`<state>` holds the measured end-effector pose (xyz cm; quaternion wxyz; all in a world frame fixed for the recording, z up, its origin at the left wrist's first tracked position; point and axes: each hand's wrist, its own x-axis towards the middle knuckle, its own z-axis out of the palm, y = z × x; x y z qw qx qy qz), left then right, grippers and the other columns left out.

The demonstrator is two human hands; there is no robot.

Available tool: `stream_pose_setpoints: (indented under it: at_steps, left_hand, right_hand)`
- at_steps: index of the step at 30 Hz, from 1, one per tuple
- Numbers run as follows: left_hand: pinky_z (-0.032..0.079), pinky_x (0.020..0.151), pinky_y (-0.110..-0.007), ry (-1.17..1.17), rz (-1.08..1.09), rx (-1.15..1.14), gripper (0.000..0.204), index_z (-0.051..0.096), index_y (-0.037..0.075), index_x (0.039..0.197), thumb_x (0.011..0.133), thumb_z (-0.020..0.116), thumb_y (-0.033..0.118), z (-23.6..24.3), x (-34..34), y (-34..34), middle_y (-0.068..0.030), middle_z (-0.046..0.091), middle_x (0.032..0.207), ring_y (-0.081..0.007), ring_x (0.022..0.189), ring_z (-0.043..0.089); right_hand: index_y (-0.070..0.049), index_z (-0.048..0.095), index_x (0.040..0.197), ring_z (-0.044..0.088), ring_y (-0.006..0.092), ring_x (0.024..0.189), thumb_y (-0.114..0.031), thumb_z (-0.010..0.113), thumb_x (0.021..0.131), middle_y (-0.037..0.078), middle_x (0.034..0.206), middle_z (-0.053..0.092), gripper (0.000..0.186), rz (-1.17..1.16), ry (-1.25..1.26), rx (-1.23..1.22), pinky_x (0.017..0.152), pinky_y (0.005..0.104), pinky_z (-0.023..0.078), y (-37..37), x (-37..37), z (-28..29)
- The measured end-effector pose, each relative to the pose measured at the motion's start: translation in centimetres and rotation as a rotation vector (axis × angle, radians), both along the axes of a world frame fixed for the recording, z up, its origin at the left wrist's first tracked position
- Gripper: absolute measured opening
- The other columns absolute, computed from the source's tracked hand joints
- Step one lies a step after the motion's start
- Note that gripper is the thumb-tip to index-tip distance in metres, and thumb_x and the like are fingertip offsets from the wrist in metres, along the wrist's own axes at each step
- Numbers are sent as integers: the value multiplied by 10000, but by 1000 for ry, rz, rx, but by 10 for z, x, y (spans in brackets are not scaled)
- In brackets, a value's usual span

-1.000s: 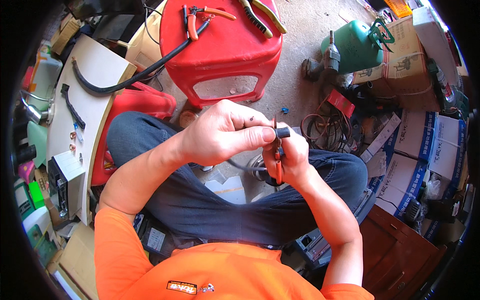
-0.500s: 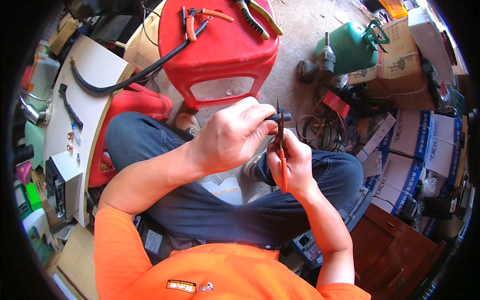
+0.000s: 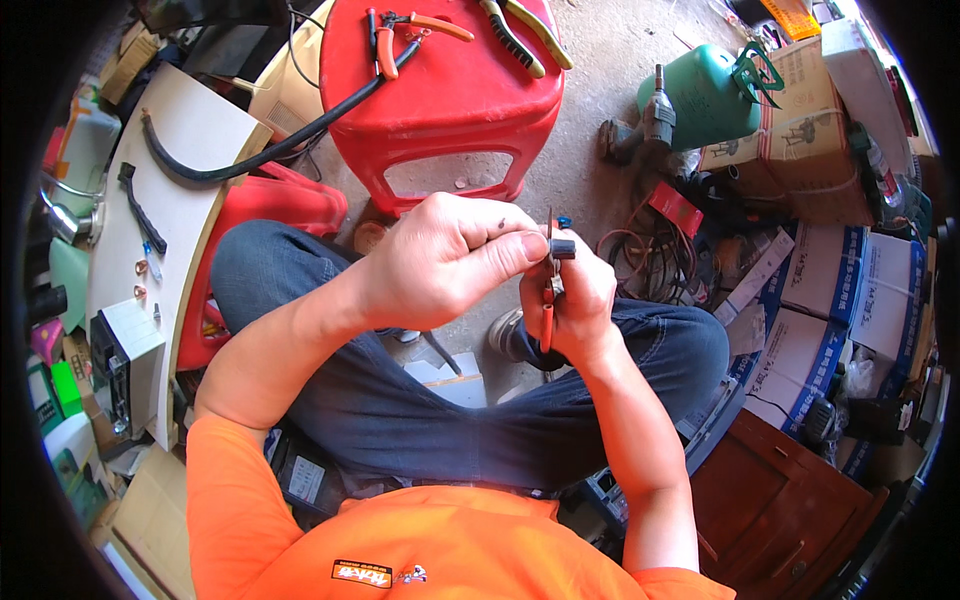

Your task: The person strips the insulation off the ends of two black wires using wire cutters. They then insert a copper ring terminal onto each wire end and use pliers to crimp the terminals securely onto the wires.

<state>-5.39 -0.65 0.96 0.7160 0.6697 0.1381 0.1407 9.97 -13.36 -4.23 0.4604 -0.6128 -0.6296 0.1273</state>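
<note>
My left hand (image 3: 450,260) pinches a short-ended black cable or tube (image 3: 563,249), whose length hangs below the hand toward pale cardboard (image 3: 430,378). My right hand (image 3: 580,300), just to its right, grips orange-handled cutters (image 3: 547,318), their thin blade upright across the black piece beside my left thumb. Ahead, a red plastic stool (image 3: 440,115) carries orange-handled pliers (image 3: 400,45), yellow-black pliers (image 3: 515,40) and one end of a thick black cable (image 3: 260,160).
A white board (image 3: 150,90) at left holds small parts and a metal case (image 3: 135,350). A second red stool (image 3: 260,215) stands beside it. At right are a green gas cylinder (image 3: 700,100), cartons (image 3: 800,140), wrapped boxes (image 3: 820,280), coiled hoses (image 3: 640,260) and a brown wooden panel (image 3: 770,500).
Both hands shifted slightly over the last second, the cutters swinging and then rising a little. The hanging cable's end now shows below my left hand over the cardboard.
</note>
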Motion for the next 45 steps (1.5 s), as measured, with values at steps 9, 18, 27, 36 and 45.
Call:
stream_pose_setpoints:
  at_steps: [9, 18, 27, 36, 45]
  left_hand:
    - [401, 489, -289, -56, 149, 561, 238, 603, 2, 842, 854, 751, 188, -12, 6, -10, -82, 559, 637, -102, 534, 479]
    - [382, 466, -246, 37, 276, 363, 247, 635, 2, 733, 810, 803, 167, -18, 16, -20, -18, 524, 569, -24, 571, 420]
    - [366, 458, -239, 31, 284, 393, 285, 624, 2, 687, 782, 830, 174, -24, 19, -18, 0, 520, 557, -15, 568, 410]
    - [413, 477, -310, 96, 262, 535, 378, 570, -9, 643, 758, 830, 240, -25, 16, -14, -134, 526, 559, -128, 491, 455]
    - [289, 505, -174, 174, 289, 42, 278, 540, 75, 825, 808, 810, 139, -19, 17, -15, 102, 452, 657, 19, 591, 367]
  right_hand:
    - [1, 620, 1039, 561, 133, 577, 24, 571, 774, 62, 713, 571, 271, 105, 366, -344, 569, 267, 471, -25, -2, 21]
    - [8, 613, 973, 491, 40, 617, -23, 566, 849, -21, 746, 553, 136, -6, 797, -513, 546, 190, 385, -32, -13, 26]
    - [2, 628, 1110, 486, 29, 646, 40, 551, 860, -23, 793, 548, 265, -87, 672, -392, 574, 178, 387, -36, -21, 20]
    - [12, 620, 1111, 508, 54, 644, 50, 537, 834, 21, 722, 555, 292, -181, 551, -323, 604, 205, 429, -33, -24, 21]
    - [6, 635, 1066, 512, 45, 600, 34, 573, 795, 27, 633, 557, 280, -209, 514, -361, 572, 213, 446, -27, -6, 32]
